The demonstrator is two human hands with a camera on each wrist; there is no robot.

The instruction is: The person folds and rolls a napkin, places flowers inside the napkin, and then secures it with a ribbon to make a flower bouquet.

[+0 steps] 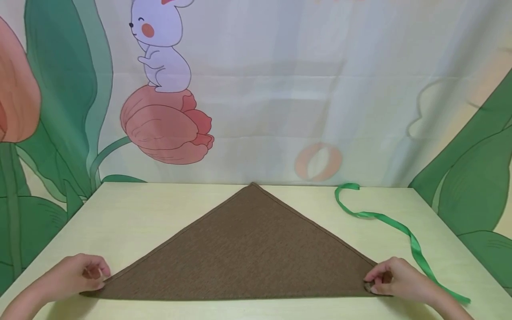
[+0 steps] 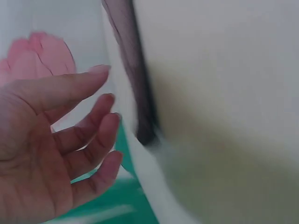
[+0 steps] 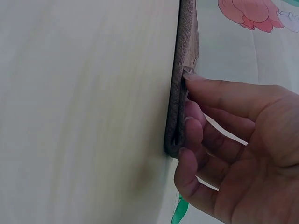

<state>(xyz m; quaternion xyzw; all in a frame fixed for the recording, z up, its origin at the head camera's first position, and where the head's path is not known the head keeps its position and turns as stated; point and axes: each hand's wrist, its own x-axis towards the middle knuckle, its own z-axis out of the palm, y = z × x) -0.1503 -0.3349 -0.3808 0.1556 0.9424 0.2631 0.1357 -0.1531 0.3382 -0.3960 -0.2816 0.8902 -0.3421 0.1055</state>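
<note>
A brown cloth (image 1: 244,249) lies folded into a triangle, its point at the table's far edge and its long side along the front. My right hand (image 1: 404,280) pinches the right corner. In the right wrist view, the thumb and fingers of the right hand (image 3: 238,126) hold a small turned-over flap of the cloth (image 3: 177,102). Over at the left corner, my left hand (image 1: 72,278) hovers with loosely bent fingers. The left wrist view shows a gap between the left hand (image 2: 60,144) and the tip of the cloth (image 2: 140,93).
A green ribbon (image 1: 416,249) curls along the right side of the pale table (image 1: 132,209), passing close behind the right hand. Behind the table hangs a curtain (image 1: 256,89) printed with a white rabbit, tulips and green leaves.
</note>
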